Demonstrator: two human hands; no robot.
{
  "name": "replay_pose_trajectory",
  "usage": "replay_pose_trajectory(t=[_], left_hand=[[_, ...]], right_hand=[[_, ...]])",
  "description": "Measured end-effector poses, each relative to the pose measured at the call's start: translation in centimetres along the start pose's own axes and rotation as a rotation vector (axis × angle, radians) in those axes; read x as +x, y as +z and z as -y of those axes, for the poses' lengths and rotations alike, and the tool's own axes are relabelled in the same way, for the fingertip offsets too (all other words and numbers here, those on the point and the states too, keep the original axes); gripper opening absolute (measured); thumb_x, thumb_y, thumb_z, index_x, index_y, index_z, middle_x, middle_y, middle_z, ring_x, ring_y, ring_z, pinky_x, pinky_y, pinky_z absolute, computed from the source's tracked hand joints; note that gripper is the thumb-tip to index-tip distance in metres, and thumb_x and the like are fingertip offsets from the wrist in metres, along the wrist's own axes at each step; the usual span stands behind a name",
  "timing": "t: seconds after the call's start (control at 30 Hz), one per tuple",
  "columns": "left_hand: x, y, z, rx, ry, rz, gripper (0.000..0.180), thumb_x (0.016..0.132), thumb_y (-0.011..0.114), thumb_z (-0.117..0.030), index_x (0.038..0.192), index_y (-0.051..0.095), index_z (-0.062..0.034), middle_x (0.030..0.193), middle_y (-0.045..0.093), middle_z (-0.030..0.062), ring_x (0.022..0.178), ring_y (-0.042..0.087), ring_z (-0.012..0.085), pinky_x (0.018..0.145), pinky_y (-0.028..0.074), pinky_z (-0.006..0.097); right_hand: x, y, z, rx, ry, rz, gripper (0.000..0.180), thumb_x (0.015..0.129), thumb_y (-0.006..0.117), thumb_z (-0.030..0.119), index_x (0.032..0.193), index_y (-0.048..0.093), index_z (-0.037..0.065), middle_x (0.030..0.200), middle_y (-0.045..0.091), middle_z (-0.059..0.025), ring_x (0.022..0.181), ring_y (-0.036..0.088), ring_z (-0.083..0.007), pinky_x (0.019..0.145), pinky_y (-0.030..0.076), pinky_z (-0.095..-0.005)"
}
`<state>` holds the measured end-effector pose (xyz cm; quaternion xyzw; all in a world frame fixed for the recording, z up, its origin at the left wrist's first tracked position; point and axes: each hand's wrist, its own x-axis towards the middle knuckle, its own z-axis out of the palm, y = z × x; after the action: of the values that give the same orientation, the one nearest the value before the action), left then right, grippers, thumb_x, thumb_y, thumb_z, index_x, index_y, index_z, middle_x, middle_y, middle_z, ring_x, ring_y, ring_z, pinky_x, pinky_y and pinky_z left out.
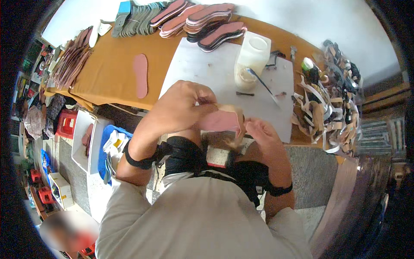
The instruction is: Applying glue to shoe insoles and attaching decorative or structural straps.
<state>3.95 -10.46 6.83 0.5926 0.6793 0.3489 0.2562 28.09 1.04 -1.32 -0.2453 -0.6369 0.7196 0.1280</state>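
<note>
Both hands hold a pink shoe insole (217,121) with a tan strip (235,113) bent around its edge, just in front of the table. My left hand (181,105) grips the insole's left end from above, fingers closed on it. My right hand (261,134) pinches the right end where the strip wraps over. A white work board (202,69) lies on the brown table (112,73) just beyond the hands.
On the board stand a white glue jug (254,52), a small glue pot with a brush (246,77) and a dark tool. A single pink insole (140,75) lies at the left. Stacked insoles (202,19) line the far edge. Loose strips (327,103) pile at the right.
</note>
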Motion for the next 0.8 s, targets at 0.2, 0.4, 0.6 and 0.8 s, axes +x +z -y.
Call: replay_pose_trajectory(t=[0.2, 0.4, 0.6, 0.8], left_hand=[[-0.3, 0.5, 0.9, 0.027, 0.029, -0.013, 0.013, 0.08, 0.069, -0.01, 0.087, 0.072, 0.0015, 0.079, 0.07, 0.0185, 0.072, 0.07, 0.0306, 0.069, 0.055, 0.037], [-0.5, 0.3, 1.0, 0.0, 0.038, 0.079, 0.012, 0.079, 0.069, -0.005, 0.088, 0.073, 0.0021, 0.079, 0.071, 0.0165, 0.072, 0.07, 0.0276, 0.07, 0.055, 0.035], [-0.5, 0.4, 2.2, -0.043, 0.006, 0.137, 0.014, 0.079, 0.071, -0.004, 0.092, 0.074, 0.0023, 0.078, 0.071, 0.0138, 0.073, 0.069, 0.021, 0.071, 0.054, 0.033], [-0.2, 0.1, 1.9, -0.035, -0.041, 0.217, 0.012, 0.081, 0.077, -0.006, 0.091, 0.075, -0.0011, 0.086, 0.074, 0.0106, 0.083, 0.07, 0.0195, 0.077, 0.054, 0.033]], right_hand=[[-1.0, 1.1, 1.1, 0.109, 0.058, -0.051, 0.021, 0.101, 0.061, 0.024, 0.094, 0.068, 0.005, 0.088, 0.067, -0.0003, 0.086, 0.06, -0.0086, 0.079, 0.047, -0.0262], [-1.1, 0.2, 1.1, 0.187, 0.12, -0.185, 0.019, 0.098, 0.066, 0.022, 0.093, 0.069, 0.004, 0.08, 0.066, 0.0016, 0.07, 0.059, -0.0068, 0.064, 0.048, -0.0231], [-0.6, 0.4, 2.7, 0.096, 0.085, -0.209, 0.02, 0.097, 0.067, 0.022, 0.089, 0.07, 0.004, 0.074, 0.064, 0.0015, 0.065, 0.056, -0.0064, 0.059, 0.044, -0.0231], [0.0, 0.4, 3.5, -0.035, 0.062, -0.248, 0.02, 0.095, 0.068, 0.021, 0.087, 0.07, 0.003, 0.073, 0.064, 0.0013, 0.064, 0.055, -0.0059, 0.058, 0.043, -0.0231]])
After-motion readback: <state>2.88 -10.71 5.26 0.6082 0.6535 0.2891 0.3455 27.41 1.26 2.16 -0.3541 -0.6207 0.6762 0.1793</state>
